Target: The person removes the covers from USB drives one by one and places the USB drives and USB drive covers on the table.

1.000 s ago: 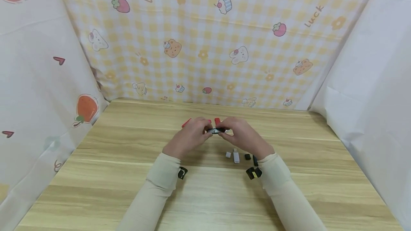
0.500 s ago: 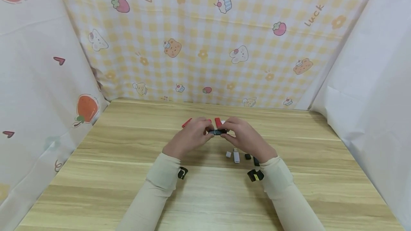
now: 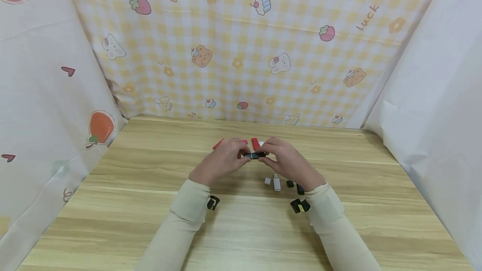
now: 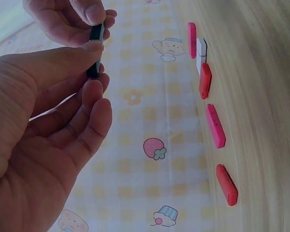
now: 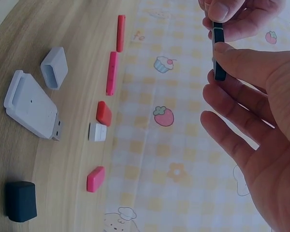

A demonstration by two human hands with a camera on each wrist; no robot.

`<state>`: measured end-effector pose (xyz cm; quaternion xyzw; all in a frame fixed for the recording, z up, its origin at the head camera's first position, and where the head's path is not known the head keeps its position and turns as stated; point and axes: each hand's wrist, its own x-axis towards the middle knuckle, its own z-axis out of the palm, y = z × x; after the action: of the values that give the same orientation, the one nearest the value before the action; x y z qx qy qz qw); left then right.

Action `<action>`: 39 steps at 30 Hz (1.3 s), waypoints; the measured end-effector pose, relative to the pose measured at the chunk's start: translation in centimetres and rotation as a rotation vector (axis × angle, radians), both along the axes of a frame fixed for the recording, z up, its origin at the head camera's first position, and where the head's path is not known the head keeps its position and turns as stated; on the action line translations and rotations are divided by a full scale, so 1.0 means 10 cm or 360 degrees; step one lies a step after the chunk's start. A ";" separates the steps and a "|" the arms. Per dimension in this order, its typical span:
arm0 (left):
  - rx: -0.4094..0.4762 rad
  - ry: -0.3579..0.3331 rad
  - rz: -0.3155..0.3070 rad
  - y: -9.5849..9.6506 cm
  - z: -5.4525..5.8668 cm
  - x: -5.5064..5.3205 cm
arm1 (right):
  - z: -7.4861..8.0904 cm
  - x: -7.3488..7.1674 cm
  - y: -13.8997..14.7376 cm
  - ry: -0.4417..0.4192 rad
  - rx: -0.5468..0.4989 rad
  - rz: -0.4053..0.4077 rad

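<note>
1. We see a checked curtain (image 3: 226, 45) upright in every view, well behind the white USB stick (image 3: 277, 182).
2. Under the white USB stick lies our wooden table (image 3: 158, 204).
3. Beyond the white USB stick, to its left, is the left hand (image 3: 222, 159), thumb and fingertips clamped on one end of the dark stick (image 3: 255, 155); the left wrist view adds its lower fingers, bent.
4. Beyond the white USB stick, to its right, the right hand (image 3: 290, 162) pinches the other end; its lower fingers spread apart in the right wrist view.
5. The dark stick, a pale line across it, is held up between them, beyond the white USB stick.
6. Farther beyond, the wrist views show a row: red stick (image 4: 227, 186), pink stick (image 4: 215, 126), another red stick (image 4: 205, 82), second white stick (image 4: 201, 52), last pink stick (image 5: 95, 179). In the head view we cannot make out the last.
7. Right of the white USB stick, only the head view shows a black stick (image 3: 300, 189).
8. Just beside the white USB stick are a white cap (image 3: 267, 181), left, and a black cap (image 3: 290, 183), right; only the right wrist view shows the white one hollow.
</note>
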<state>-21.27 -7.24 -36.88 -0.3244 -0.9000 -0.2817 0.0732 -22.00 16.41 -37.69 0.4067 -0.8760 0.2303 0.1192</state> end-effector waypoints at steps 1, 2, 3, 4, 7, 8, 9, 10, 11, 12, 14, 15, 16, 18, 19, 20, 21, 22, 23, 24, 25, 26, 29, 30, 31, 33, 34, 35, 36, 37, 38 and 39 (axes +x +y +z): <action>-0.0002 -0.0008 0.0003 0.00 0.00 0.00 | 0.00 0.00 0.00 0.0000 -0.0005 0.0002; -0.0003 -0.0015 0.0005 0.00 0.00 0.00 | 0.00 0.00 0.00 0.0000 -0.0009 0.0003; -0.0004 -0.0020 0.0007 0.00 0.01 0.00 | 0.00 0.00 0.00 0.0000 -0.0014 0.0004; -0.0004 -0.0029 0.0011 0.00 0.01 0.00 | 0.00 0.00 0.00 0.0000 -0.0017 0.0003; -0.0001 -0.0055 0.0017 0.00 0.01 0.01 | 0.00 0.00 0.00 -0.0002 -0.0022 0.0001; 0.0001 -0.0062 0.0020 0.00 0.02 0.01 | 0.00 0.01 0.00 -0.0001 -0.0021 -0.0002; 0.0001 -0.0063 0.0021 0.00 0.02 0.01 | 0.00 0.01 0.01 0.0002 -0.0020 -0.0004; 0.0003 -0.0069 0.0021 0.00 0.02 0.01 | 0.00 0.01 0.01 0.0005 -0.0017 -0.0007; 0.0004 -0.0073 0.0020 -0.01 0.03 0.01 | 0.00 0.01 0.01 0.0007 -0.0015 -0.0010; 0.0004 -0.0073 0.0020 -0.01 0.03 0.01 | 0.01 0.01 0.01 0.0009 -0.0016 -0.0011; 0.0002 -0.0072 0.0020 -0.01 0.03 0.01 | 0.01 0.02 0.01 0.0012 -0.0015 -0.0014; 0.0000 -0.0070 0.0020 -0.01 0.03 0.01 | 0.01 0.02 0.01 0.0011 -0.0016 -0.0014; -0.0002 -0.0069 0.0020 -0.01 0.03 0.01 | 0.01 0.02 0.01 0.0008 -0.0017 -0.0014; -0.0008 -0.0057 0.0021 -0.01 0.03 0.01 | 0.01 0.01 0.01 0.0003 -0.0021 -0.0014; -0.0008 -0.0054 0.0019 -0.01 0.03 0.01 | 0.01 0.01 0.01 0.0001 -0.0019 -0.0017; -0.0008 -0.0050 0.0016 -0.01 0.03 0.00 | 0.01 0.01 0.01 0.0002 -0.0018 -0.0020; -0.0007 -0.0046 0.0015 -0.01 0.03 0.00 | 0.01 0.00 0.02 0.0002 -0.0017 -0.0024; -0.0006 -0.0041 0.0015 -0.01 0.03 0.00 | 0.00 0.00 0.02 0.0002 -0.0015 -0.0028; -0.0005 -0.0036 0.0014 -0.01 0.02 0.00 | 0.00 0.00 0.02 0.0004 -0.0013 -0.0032; -0.0003 -0.0033 0.0015 -0.01 0.02 0.00 | 0.00 0.00 0.02 0.0007 -0.0010 -0.0036; -0.0002 -0.0033 0.0016 -0.01 0.02 0.00 | -0.01 -0.01 0.02 0.0010 -0.0009 -0.0038; -0.0002 -0.0030 0.0018 -0.01 0.02 -0.01 | -0.01 -0.01 0.03 0.0012 -0.0010 -0.0038; -0.0005 -0.0027 0.0022 -0.01 0.02 -0.01 | -0.01 -0.01 0.03 0.0012 -0.0016 -0.0031; -0.0006 -0.0027 0.0023 -0.01 0.02 -0.01 | -0.01 -0.01 0.03 0.0012 -0.0021 -0.0028; -0.0006 -0.0026 0.0023 -0.01 0.02 0.00 | -0.01 -0.01 0.03 0.0010 -0.0026 -0.0024; -0.0004 -0.0027 0.0025 -0.01 0.02 0.00 | 0.00 -0.01 0.03 0.0001 -0.0039 -0.0017; -0.0002 -0.0027 0.0026 -0.01 0.02 0.01 | 0.00 -0.01 0.03 -0.0002 -0.0045 -0.0015; 0.0000 -0.0028 0.0026 -0.01 0.03 0.01 | 0.00 -0.01 0.02 -0.0005 -0.0049 -0.0014; 0.0001 -0.0029 0.0027 -0.01 0.02 0.01 | 0.00 -0.01 0.02 -0.0007 -0.0051 -0.0015; 0.0004 -0.0030 0.0027 -0.01 0.03 0.01 | 0.00 -0.01 0.03 -0.0009 -0.0053 -0.0017; 0.0006 -0.0031 0.0026 -0.01 0.03 0.01 | 0.00 -0.01 0.03 -0.0010 -0.0053 -0.0019; 0.0006 -0.0030 0.0024 -0.01 0.03 0.01 | 0.00 -0.01 0.03 -0.0011 -0.0050 -0.0021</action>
<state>-21.17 -7.34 -36.60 -0.3147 -0.9025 -0.2861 0.0673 -22.12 16.68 -37.73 0.3983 -0.8753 0.2446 0.1240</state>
